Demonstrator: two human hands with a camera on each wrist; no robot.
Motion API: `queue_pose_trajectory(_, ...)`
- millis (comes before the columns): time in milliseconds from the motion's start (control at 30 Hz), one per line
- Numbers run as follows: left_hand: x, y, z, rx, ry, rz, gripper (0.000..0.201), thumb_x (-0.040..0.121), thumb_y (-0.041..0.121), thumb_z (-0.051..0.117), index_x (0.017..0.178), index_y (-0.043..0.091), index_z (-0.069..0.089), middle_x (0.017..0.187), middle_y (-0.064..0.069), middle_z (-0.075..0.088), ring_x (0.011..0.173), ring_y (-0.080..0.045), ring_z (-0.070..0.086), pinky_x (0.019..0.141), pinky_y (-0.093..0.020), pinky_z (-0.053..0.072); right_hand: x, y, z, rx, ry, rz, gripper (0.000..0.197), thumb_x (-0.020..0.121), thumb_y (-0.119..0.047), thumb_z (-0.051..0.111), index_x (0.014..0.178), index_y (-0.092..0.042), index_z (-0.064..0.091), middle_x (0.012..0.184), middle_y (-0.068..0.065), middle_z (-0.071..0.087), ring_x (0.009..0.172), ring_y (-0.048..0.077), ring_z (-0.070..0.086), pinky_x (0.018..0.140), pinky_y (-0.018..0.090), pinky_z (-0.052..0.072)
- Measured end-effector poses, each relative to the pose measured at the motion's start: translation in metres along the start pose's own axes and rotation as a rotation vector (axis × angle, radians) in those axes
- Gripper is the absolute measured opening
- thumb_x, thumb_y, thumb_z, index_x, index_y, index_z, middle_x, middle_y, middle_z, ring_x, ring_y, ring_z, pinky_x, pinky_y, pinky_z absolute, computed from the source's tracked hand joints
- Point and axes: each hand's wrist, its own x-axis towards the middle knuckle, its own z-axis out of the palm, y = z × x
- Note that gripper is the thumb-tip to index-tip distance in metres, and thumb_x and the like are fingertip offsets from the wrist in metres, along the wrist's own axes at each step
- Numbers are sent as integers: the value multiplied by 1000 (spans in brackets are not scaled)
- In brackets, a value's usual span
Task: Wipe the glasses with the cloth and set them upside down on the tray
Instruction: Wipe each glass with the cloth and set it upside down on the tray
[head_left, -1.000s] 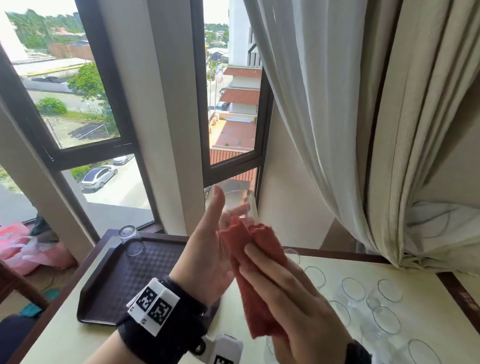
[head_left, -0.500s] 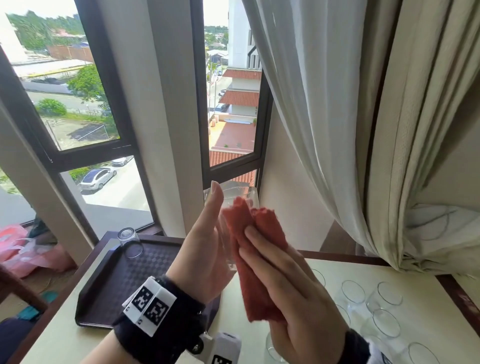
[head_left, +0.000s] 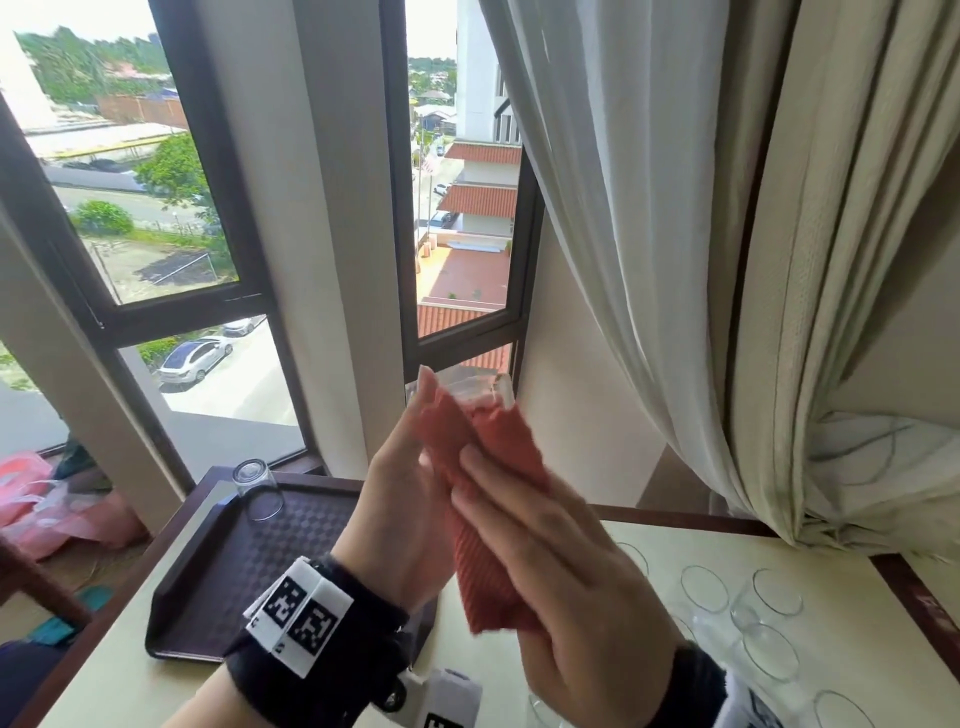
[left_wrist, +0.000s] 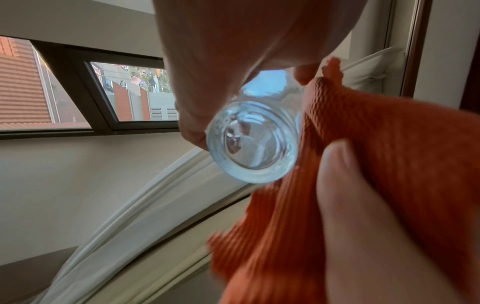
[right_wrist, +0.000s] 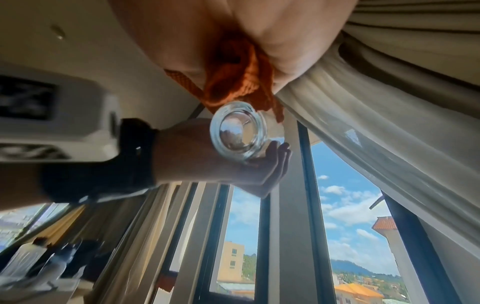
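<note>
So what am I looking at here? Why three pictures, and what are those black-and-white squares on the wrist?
There is no robot: a person works with bare hands, wearing three cameras. The big picture comes from the head; the other two come from each wrist, looking along the fingers. The squares sit on a wristband; the pictures do not show their purpose. The left hand holds a glass up, and the right hand presses a red cloth against it. On the table a dark tray carries one upturned glass. More glasses stand upright at the right.
</note>
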Motion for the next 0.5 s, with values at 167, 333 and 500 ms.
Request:
queue_pose_trajectory(167, 7, -2, -9, 42, 108, 31, 100, 82, 88, 59, 140, 6, 59, 128, -26, 52, 116, -41, 49, 119, -67, 30, -22, 7, 0, 87, 81, 114, 48, 95, -7, 55, 143, -5, 58, 160, 3, 47, 150, 28, 42, 115, 39, 47)
queue_pose_trajectory(333, 10, -13, 4, 37, 184, -60, 96, 94, 81, 38, 134, -1, 69, 144, -34, 55, 136, -47, 58, 124, -63, 32, 12, 30, -4, 214, 126, 212, 48, 98, -6, 46, 145, -1, 54, 160, 6, 46, 154, 21, 36, 124, 35, 34)
queue_pose_trajectory(500, 11, -12, 9, -52, 114, -67, 95, 84, 85, 61, 143, 11, 65, 152, -23, 55, 147, -42, 48, 130, -58, 23, 24, 31, -6, 130, 67, 193, 51, 100, -11, 46, 150, -4, 50, 163, 2, 42, 154, 20, 34, 123, 38, 37)
